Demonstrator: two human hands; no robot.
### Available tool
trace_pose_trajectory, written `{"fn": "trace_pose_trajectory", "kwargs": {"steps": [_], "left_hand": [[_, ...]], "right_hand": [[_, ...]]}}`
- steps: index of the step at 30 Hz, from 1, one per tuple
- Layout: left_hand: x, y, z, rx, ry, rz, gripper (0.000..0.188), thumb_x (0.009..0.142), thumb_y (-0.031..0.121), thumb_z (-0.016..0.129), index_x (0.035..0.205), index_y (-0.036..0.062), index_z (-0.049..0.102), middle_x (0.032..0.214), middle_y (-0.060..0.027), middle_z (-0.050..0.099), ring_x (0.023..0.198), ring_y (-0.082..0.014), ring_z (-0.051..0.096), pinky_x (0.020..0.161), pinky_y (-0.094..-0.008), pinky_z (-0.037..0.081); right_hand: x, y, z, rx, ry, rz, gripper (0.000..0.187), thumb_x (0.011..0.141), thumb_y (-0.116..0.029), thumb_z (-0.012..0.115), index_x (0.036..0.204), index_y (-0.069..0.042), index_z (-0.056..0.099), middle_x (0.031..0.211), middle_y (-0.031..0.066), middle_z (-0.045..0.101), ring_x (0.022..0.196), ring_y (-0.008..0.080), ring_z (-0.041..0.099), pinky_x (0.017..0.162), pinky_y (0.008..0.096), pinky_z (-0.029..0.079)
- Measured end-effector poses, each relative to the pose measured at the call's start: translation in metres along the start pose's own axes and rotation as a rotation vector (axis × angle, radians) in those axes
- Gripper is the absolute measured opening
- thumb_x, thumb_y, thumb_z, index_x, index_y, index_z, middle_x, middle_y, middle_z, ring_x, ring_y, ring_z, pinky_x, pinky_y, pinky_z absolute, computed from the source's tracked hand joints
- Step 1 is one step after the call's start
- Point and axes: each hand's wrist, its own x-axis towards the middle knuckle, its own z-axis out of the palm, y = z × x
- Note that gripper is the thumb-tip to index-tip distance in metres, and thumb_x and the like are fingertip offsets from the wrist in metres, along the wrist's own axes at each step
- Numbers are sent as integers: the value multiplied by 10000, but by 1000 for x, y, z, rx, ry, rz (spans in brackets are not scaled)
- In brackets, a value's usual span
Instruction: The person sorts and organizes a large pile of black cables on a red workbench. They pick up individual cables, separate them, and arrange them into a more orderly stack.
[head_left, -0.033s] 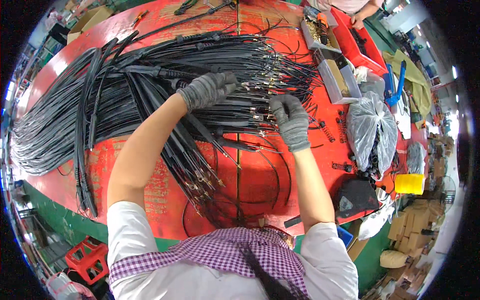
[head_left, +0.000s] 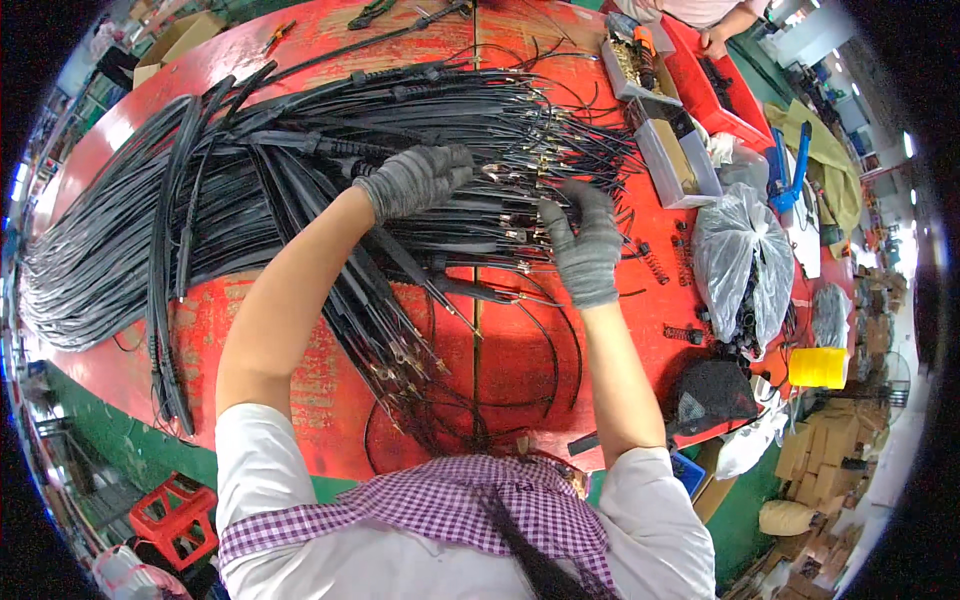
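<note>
Both my hands wear grey knit gloves over a thick bundle of black cables (head_left: 130, 220) on the red table. My left hand (head_left: 415, 182) lies on top of the bundle with its fingers curled round a black cable, whose grip point is partly hidden by the glove. At the bundle's right end, beside the brass-coloured metal cable ends (head_left: 525, 237), is my right hand (head_left: 585, 245). Its thumb and fingers stand apart, and I see nothing held between them. A second fan of black cables (head_left: 360, 305) crosses below my left wrist, its metal tips toward me.
Right of the cables lie black springs (head_left: 653, 262), a grey bin (head_left: 707, 185), a red bin (head_left: 745, 125) and a clear plastic bag (head_left: 735, 235). A yellow spool (head_left: 818, 368) sits at the table's right edge. Another person's hand (head_left: 714, 42) rests at the red bin.
My right hand's fingers have spread from the thumb and reach a little farther from me. My left hand stays in place on the cables.
</note>
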Motion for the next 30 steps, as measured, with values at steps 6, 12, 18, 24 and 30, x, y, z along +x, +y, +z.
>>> {"fn": "trace_pose_trajectory", "kwargs": {"steps": [6, 12, 18, 24, 30], "left_hand": [[24, 33, -17, -69, -174, -504, 247, 868, 210, 438, 1004, 34, 547, 941, -155, 580, 924, -318, 534, 823, -351, 425], [10, 16, -11, 58, -147, -184, 232, 867, 205, 445, 985, 35, 549, 891, -131, 590, 842, -291, 552, 783, -346, 433], [10, 26, -24, -321, -122, -433, 206, 862, 223, 466, 897, 41, 554, 810, -98, 579, 765, -236, 548, 715, -323, 433], [14, 30, -24, -219, -81, -418, 177, 868, 178, 446, 868, 37, 554, 755, -105, 565, 709, -236, 512, 703, -315, 428], [15, 29, -27, -182, -29, -400, 181, 867, 169, 438, 858, 32, 557, 765, -112, 569, 719, -241, 524, 707, -317, 432]], "right_hand": [[-36, -24, -29, -346, 244, -568, 478, 624, -216, 736, 1056, -138, 547, 1006, 104, 493, 907, 256, 476, 769, 372, 404], [-14, -27, -16, 6, -45, -206, 236, 696, -123, 664, 916, -94, 583, 852, 105, 564, 767, 261, 543, 672, 346, 444], [-5, -39, -18, 129, -189, -81, 112, 762, -110, 589, 849, -41, 575, 739, 116, 579, 648, 257, 562, 594, 331, 451], [-12, -38, -14, 497, -103, 58, 192, 849, -179, 496, 930, -12, 546, 822, 83, 573, 741, 181, 554, 669, 298, 437], [-13, -20, -21, 384, -288, 250, 621, 847, -519, 206, 1035, -27, 536, 922, 93, 591, 810, 177, 555, 770, 310, 420]]}}
